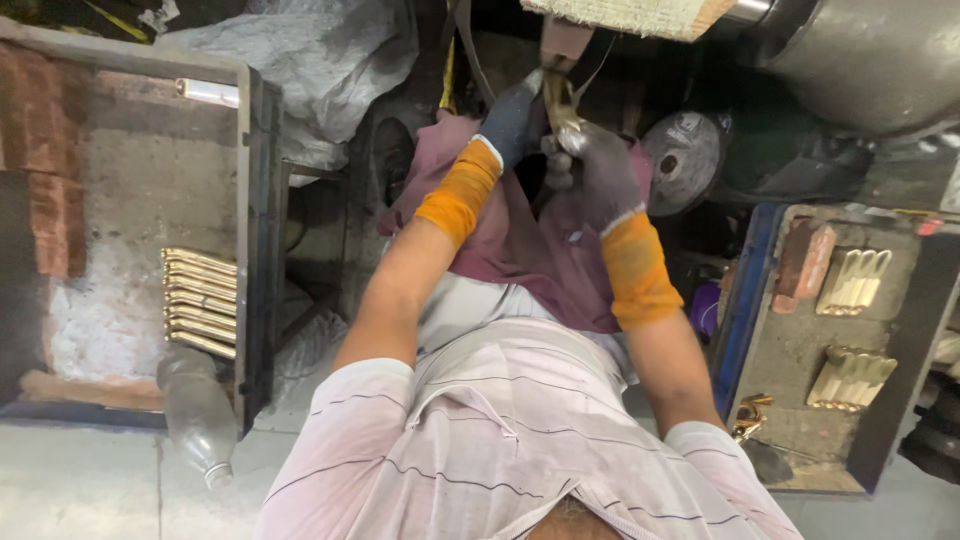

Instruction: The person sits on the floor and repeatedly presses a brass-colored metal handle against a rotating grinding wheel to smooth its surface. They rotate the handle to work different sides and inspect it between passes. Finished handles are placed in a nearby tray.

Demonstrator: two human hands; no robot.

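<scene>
my left hand [512, 122], right hand [600, 170]: both gripping brass piece [562, 105] at buffing wheel [630, 15]; risk: wheel snags glove, piece flung.

Both arms reach fwd & up, bare from the short sleeves to the wrists. Each hand wears a dark grey glove w/ a long orange cuff. Left hand [512, 118] is up high, fingers curled shut in a grip. Right hand [598, 170] sits just beside it, a bit lower, fingers curled shut too. The 2 hands touch, elbows bent & out wide.
</scene>
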